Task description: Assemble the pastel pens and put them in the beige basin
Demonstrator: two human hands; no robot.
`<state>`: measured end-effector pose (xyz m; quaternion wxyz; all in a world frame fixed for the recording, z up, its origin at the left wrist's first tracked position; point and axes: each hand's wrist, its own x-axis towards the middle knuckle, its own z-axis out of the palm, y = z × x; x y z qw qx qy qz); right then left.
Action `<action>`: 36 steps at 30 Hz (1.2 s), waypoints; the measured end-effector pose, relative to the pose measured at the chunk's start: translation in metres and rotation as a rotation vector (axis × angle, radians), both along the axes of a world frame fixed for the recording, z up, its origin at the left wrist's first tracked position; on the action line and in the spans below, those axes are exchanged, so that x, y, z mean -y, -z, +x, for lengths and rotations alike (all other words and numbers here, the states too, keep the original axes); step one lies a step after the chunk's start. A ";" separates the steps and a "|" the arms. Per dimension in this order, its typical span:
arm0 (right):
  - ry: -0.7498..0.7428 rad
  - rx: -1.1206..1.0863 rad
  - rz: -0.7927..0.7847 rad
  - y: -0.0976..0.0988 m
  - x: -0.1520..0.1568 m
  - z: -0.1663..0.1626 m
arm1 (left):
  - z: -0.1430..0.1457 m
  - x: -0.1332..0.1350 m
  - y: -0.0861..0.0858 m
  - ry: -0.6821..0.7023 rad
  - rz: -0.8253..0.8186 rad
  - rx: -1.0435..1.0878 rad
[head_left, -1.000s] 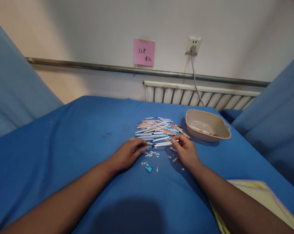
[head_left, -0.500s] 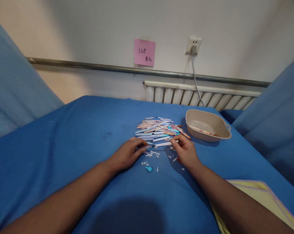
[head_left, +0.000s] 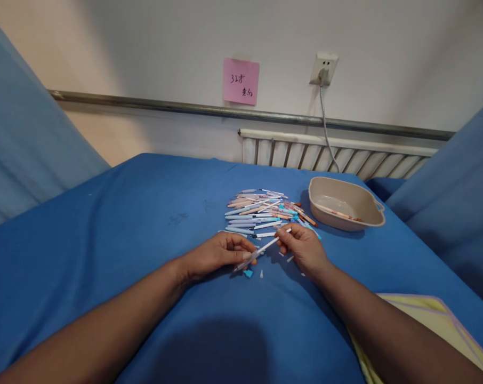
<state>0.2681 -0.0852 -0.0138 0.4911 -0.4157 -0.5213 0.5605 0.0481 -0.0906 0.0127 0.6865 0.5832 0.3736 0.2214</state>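
Cloth (head_left: 105, 240), seen in the head view, extends widely to the left of the left hand (head_left: 221, 255) and toward the wearer between both forearms; its far edge lies beyond the hands, in front of the radiator (head_left: 305, 138), and its right edge runs diagonally past the right hand (head_left: 299, 245). Beige basin (head_left: 371, 218) bounds the area beyond and right of the right hand, near that edge; yellow cloth (head_left: 417, 309) lies alongside the right forearm. Compared with half a second earlier, the left hand is nearer the wearer and covers most of the small white pieces; the right hand is at nearly the same position. White rod (head_left: 270, 245), previously almost level, now slants. It spans the gap between the hands: right thumb and fingers pinch the upper end, left thumb and fingers grip the greyish lower part, with the pointed end projecting past the left thumb. Pen pile (head_left: 249, 212) lies just beyond both hands. Blue piece (head_left: 248, 273) sits just nearer the wearer than the left fingertips.
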 end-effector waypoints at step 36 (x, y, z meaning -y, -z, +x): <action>-0.499 0.875 0.132 -0.029 0.010 0.067 | 0.001 -0.001 -0.005 -0.131 0.099 0.009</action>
